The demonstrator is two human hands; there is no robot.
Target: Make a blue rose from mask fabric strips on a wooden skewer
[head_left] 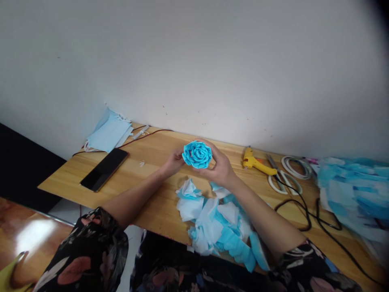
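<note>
A blue rose-like flower [198, 154] of layered, ruffled fabric faces up above the middle of the table. My right hand [219, 164] curls round its right side, thumb below and fingers behind. My left hand [174, 163] closes at the flower's left edge, with its fingertips partly hidden behind the petals. Any stem under the bloom is out of sight. Just below my hands, loose blue and white fabric pieces [209, 221] lie in a crumpled heap reaching the table's front edge.
A phone [105, 169] and stacked face masks [111, 130] lie at left. On the right are a yellow glue gun [257, 163], scissors [281, 178], a coiled white cord [297, 168], a black cable [306, 215] and piled blue fabric [355, 190]. The wall [194, 73] stands behind the wooden table [146, 162].
</note>
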